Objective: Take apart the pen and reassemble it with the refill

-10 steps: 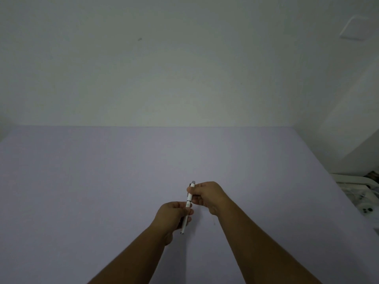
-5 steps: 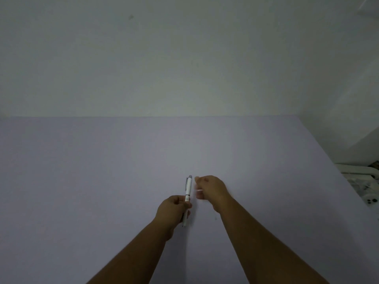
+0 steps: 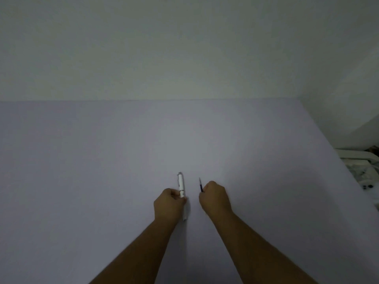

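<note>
A pale lilac table (image 3: 102, 171) fills the lower view. Above its near middle, the left hand (image 3: 168, 203) pinches the white pen (image 3: 181, 184), upright. Just beside it, apart, the right hand (image 3: 214, 198) is closed on the dark refill (image 3: 201, 185). No lettering can be read.
</note>
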Available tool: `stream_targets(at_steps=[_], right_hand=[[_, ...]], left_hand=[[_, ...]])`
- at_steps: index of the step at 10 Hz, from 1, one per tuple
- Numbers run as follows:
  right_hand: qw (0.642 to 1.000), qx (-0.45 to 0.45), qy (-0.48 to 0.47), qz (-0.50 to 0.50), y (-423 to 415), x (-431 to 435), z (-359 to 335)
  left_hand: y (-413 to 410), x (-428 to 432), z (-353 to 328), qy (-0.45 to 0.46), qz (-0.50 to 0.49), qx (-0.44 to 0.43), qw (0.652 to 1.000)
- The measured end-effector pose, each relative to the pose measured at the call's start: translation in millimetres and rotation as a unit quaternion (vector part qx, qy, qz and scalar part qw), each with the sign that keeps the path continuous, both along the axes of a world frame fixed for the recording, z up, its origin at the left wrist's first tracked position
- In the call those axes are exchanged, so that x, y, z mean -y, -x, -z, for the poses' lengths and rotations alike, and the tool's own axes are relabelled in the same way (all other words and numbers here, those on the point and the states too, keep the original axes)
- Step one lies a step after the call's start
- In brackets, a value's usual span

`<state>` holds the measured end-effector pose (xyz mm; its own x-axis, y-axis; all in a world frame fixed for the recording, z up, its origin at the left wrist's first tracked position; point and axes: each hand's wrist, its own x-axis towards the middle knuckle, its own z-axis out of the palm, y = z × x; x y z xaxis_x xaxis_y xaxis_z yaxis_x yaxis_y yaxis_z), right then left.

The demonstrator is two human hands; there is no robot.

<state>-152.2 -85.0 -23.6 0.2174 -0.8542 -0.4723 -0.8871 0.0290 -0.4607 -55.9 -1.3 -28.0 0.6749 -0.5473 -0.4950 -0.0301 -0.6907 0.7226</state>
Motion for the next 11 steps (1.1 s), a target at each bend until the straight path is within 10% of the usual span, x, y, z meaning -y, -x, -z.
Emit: stream_targets(at_steps=[11], right_hand=[[0.994, 0.082, 0.035, 0.056, 1.7, -11.5, -5.3]], left_hand=[[3.4, -1.3, -24.2, -0.041, 0.052, 0.029, 0.997]])
